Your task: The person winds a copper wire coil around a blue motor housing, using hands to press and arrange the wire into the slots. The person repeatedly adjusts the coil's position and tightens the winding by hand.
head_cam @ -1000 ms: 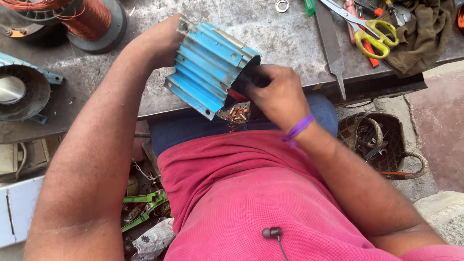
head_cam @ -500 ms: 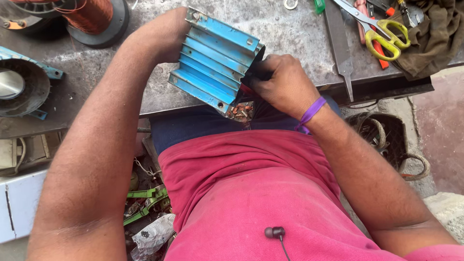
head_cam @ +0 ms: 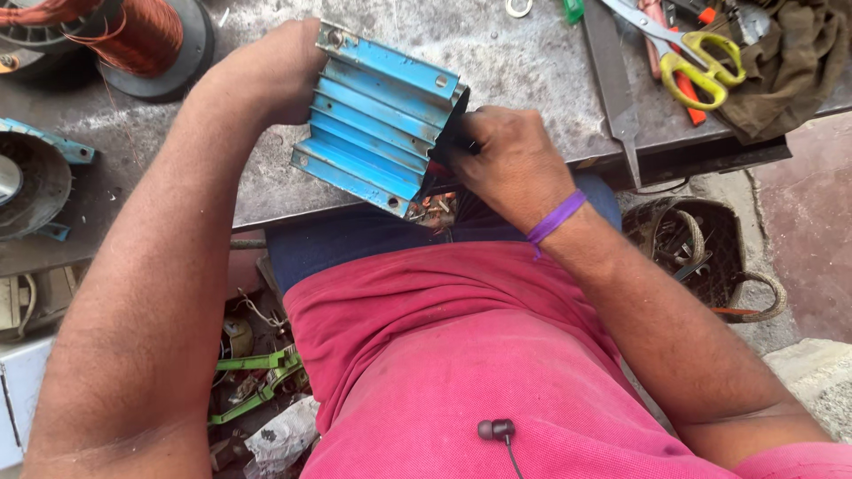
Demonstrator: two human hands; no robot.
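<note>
Gripped by left hand, blue finned housing; right hand clenched at its end.

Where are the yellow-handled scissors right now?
In the head view, the yellow-handled scissors lie at the top right of the metal bench, just left of the olive rag, beyond the right hand.

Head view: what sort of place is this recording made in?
Probably a small motor repair or rewinding workshop. Both hands hold a blue finned motor housing at a scuffed metal workbench; a spool of copper wire and yellow-handled scissors lie on it.
</note>
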